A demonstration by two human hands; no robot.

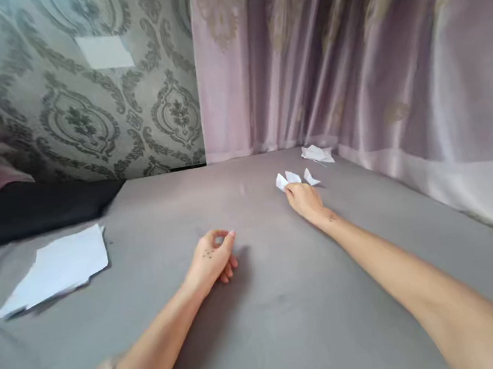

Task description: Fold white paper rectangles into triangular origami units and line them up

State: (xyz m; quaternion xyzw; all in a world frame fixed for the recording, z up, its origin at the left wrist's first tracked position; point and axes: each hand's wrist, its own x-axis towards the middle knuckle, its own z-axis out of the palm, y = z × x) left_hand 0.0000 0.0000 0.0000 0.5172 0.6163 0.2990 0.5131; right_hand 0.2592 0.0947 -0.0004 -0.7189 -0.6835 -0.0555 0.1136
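Note:
My right hand [306,198] reaches far out over the grey surface, its fingers closed around a small white folded paper [281,182]. Just beyond its knuckles stands a second folded paper [293,176], and a third folded paper [311,178] sits slightly to the right. The fingertips are partly hidden behind the hand. Nearer to me, my left hand [213,256] hovers low with loosely curled fingers. Its thumb is apart from the other fingers, and nothing shows between them.
A stack of white paper sheets [63,263] lies at the left. More white paper pieces [317,154] lie at the back right by the pink curtain [350,74]. A black cloth [41,208] covers the back left corner, before the patterned wall [138,120].

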